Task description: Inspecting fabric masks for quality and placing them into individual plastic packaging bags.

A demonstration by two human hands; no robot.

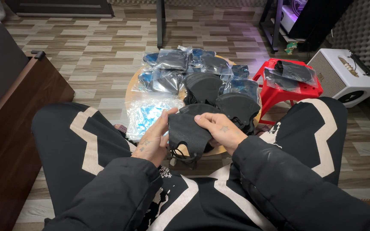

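Head view: person seated, legs apart, low round counter (130,92) between the knees
Left hand (154,139): fingers closed on the left edge of a black face mask (186,131), thumb on top
Right hand (220,130): pinches the same mask's upper right edge, fingers curled behind it
Mask position: held up over the lap, just in front of the counter's near rim, ear loops hanging below
Done, by the look of it: a few loose black masks (219,100) piled on the counter, out of their wrappers; empty clear wrapper (147,114) lying flat beside the left hand
Left: several sealed clear bags (172,60) with masks at the counter's far side, unopened
Also: red stool (279,92) to the right carries more bagged masks (290,72)
Nearby: white speaker box (345,77) on the wood-pattern floor (95,55)
Progress guess: early to midway, bagged stock outnumbers the loose pile
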